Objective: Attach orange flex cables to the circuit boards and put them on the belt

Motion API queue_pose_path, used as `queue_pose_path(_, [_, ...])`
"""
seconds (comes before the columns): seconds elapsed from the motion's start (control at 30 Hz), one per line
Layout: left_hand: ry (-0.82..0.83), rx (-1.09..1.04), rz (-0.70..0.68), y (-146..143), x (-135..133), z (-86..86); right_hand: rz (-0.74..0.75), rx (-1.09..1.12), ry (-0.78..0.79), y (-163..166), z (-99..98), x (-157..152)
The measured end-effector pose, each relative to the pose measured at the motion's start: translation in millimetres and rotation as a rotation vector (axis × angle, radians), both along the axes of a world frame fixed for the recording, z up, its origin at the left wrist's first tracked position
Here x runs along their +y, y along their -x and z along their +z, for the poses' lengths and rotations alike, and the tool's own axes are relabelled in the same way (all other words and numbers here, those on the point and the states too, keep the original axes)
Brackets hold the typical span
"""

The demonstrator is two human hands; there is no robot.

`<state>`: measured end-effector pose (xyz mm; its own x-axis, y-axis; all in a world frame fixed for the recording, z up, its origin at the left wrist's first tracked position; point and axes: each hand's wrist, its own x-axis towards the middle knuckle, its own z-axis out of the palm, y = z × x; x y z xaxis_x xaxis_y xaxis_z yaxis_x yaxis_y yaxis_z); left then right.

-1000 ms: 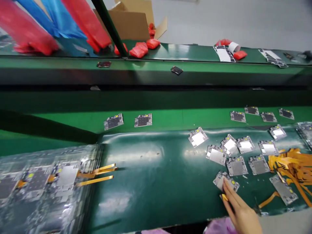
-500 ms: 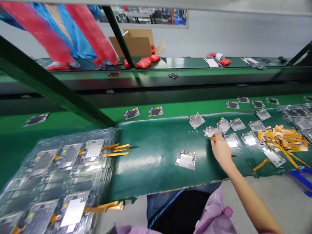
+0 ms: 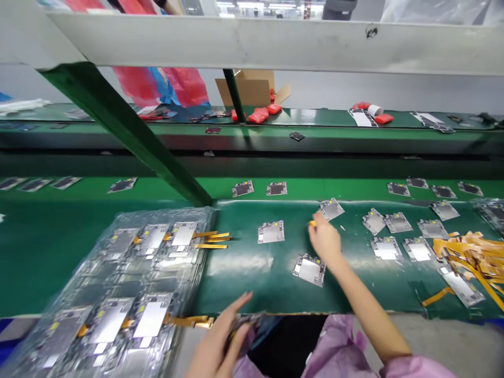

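The right hand (image 3: 325, 240) has moved left from the board cluster. Its bent fingers (image 3: 312, 223) now end just beside a circuit board (image 3: 331, 209) on the worktop (image 3: 244, 278); the grip is hidden. The left hand (image 3: 220, 341) has entered at the near edge with its fingers outstretched. A second board (image 3: 271, 232) now lies further left.

Silver circuit board (image 3: 332, 209), lying flat, skewed, near mat's (image 3: 252, 286) far edge

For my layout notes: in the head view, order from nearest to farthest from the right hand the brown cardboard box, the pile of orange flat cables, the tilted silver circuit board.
1. The tilted silver circuit board: just beyond the right hand.
2. The pile of orange flat cables: far right.
3. The brown cardboard box: far bench.
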<state>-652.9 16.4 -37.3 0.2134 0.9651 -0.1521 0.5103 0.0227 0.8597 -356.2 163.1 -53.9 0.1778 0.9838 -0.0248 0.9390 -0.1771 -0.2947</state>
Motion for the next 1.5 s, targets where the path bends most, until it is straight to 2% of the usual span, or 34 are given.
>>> queue_pose_path(0.07, [-0.119,0.056,-0.226,-41,42,2.2,-0.091,-0.022,0.005,-30,4.3,9])
queue_pose_path(0.1, [-0.153,0.069,-0.392,-62,60,1.1,-0.109,-0.027,0.014,-39,3.8,12])
queue_pose_path(0.17, [-0.188,0.087,-0.720,-100,85,-4.7,-0.097,-0.021,0.039,-39,-1.5,17])
queue_pose_path(0.23, [-0.192,0.128,-0.848,-120,95,-11.9,-0.056,-0.004,0.058,-21,-9.1,21])
queue_pose_path(0.3, [-0.179,0.182,-0.827,-120,94,-17.0,-0.027,0.013,0.066,1,-14.2,26])
queue_pose_path(0.4, [-0.152,0.235,-0.704,-93,89,-21.9,-0.020,0.034,0.037,12,-12.7,36])
queue_pose_path(0.53, [-0.119,0.285,-0.542,-52,91,-31.6,-0.107,0.051,-0.033,-25,-1.6,64])
queue_pose_path(0.67, [-0.079,0.309,-0.414,-36,93,-35.0,-0.116,0.134,0.033,-72,7.8,98])
queue_pose_path(0.77, [-0.087,0.296,-0.313,-28,92,-29.4,-0.086,0.210,0.067,-86,15.5,112])
queue_pose_path(0.87, [-0.121,0.270,-0.211,-18,88,-23.4,-0.083,0.303,0.090,-88,15.9,114])
queue_pose_path(0.97, [-0.102,0.170,-0.092,-9,74,-18.6,-0.011,0.436,0.158,-85,1.8,103])
queue_pose_path(1.07, [-0.073,-0.033,0.024,1,44,-13.6,0.050,0.507,0.226,-75,-16.0,84])
queue_pose_path(1.17, [-0.146,-0.327,0.221,25,6,-9.9,-0.005,0.473,0.135,-52,-17.3,68])
queue_pose_path(1.2, [-0.194,-0.431,0.342,36,-7,-9.7,-0.029,0.496,0.080,-38,-12.9,66])
queue_pose_path(1.27, [-0.320,-0.619,0.675,63,-31,-11.5,-0.020,0.627,0.021,0,-0.5,65])
queue_pose_path(1.33, [-0.459,-0.755,1.071,91,-47,-17.5,0.080,0.770,0.111,50,10.5,71])
queue_pose_path(1.4, [-0.506,-0.902,1.420,118,-54,-28.7,0.194,0.871,0.273,106,14.6,85])
queue_pose_path(1.43, [-0.479,-1.010,1.538,131,-55,-36.0,0.234,0.916,0.344,133,13.8,94])
queue_pose_path(1.5, [-0.376,-1.243,1.637,151,-51,-52.0,0.276,0.979,0.457,182,8.5,111])
